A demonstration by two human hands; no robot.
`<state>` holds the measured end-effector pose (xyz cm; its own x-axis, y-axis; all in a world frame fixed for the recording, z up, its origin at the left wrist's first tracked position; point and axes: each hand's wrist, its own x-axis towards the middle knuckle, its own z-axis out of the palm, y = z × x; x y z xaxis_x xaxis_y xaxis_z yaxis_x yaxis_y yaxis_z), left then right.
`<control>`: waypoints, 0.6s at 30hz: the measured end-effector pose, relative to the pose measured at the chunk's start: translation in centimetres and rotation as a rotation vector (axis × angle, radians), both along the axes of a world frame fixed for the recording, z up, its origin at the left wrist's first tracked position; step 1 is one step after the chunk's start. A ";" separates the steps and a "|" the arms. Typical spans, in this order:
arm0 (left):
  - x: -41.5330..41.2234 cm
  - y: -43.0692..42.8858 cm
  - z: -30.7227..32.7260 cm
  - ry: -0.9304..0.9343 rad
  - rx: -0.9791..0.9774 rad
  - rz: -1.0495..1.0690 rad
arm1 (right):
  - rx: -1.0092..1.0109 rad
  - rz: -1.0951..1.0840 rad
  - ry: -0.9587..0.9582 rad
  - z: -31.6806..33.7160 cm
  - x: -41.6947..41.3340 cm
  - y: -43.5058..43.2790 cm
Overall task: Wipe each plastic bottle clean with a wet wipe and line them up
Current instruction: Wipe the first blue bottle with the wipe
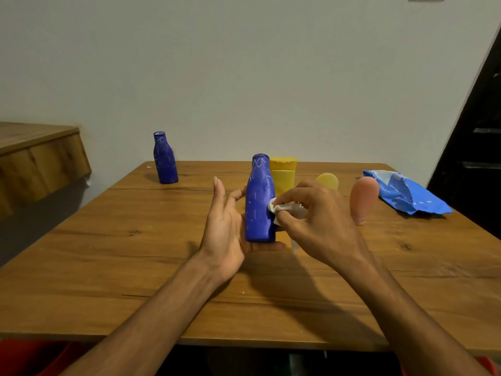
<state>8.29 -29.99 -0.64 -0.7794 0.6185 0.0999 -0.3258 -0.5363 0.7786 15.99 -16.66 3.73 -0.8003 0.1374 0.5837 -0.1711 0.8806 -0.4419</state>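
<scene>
A blue plastic bottle [259, 202] with white scribbles stands upright on the palm and fingers of my left hand [226, 229] above the table's middle. My right hand [317, 221] pinches a crumpled white wet wipe [284, 208] against the bottle's right side. A second scribbled blue bottle [164, 158] stands alone at the far left of the table. Behind my hands stand a yellow bottle [283, 173], a small pale yellow bottle [327, 181] and a pink bottle [362, 198] resting cap down.
A blue wet wipe pack [404, 192], torn open, lies at the far right of the wooden table [135, 253]. A wooden shelf [38, 156] juts out at the left. The white wall runs right behind the table.
</scene>
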 end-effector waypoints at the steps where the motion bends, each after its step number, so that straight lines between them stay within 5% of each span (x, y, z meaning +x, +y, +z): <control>1: 0.0 0.0 0.0 0.006 -0.017 0.012 | 0.004 0.000 -0.003 0.0 0.0 0.0; 18: -0.1 -0.2 0.0 -0.076 -0.033 -0.037 | -0.059 0.172 -0.076 -0.1 -0.2 0.1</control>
<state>8.23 -30.17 -0.65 -0.7603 0.6493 0.0204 -0.4043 -0.4975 0.7675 15.84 -16.55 3.60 -0.8562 0.0272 0.5158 -0.2809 0.8135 -0.5092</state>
